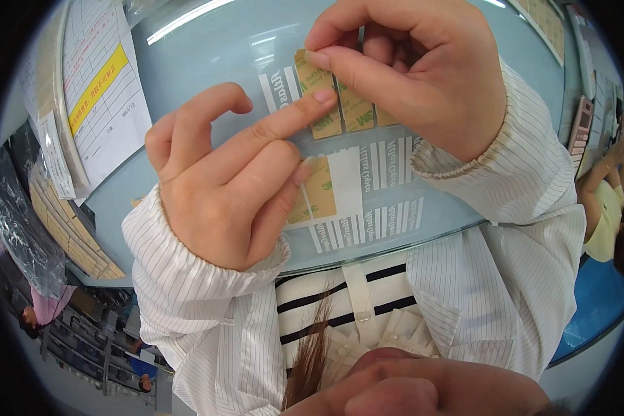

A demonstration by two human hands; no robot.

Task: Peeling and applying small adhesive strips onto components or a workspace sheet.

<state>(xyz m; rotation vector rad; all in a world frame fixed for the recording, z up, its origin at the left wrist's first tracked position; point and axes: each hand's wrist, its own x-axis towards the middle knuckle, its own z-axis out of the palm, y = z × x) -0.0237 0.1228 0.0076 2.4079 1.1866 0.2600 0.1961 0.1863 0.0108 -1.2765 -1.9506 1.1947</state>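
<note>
Tan adhesive-backed pieces (pixel 358 112) with green print lie in a row on the glass-topped table (pixel 222 41). My right hand (pixel 423 66) pinches the far left corner of the leftmost tan piece (pixel 304 69) between thumb and index finger. On that same piece rests one outstretched finger of my left hand (pixel 222 166); its other fingers are bent and apart, holding nothing. Partly covered by my left hand, a second tan adhesive sheet (pixel 320 187) on a white backing (pixel 350 177) lies nearer to me. My right hand hides part of the row.
White lettering strips (pixel 381 166) lie around the tan pieces. Left stands a printed sheet with a yellow band (pixel 111 104), beside stacked tan sheets (pixel 73 229) and clear plastic bags (pixel 21 197). A pink phone-like device (pixel 580 128) lies far right, near another person's arm (pixel 596 177).
</note>
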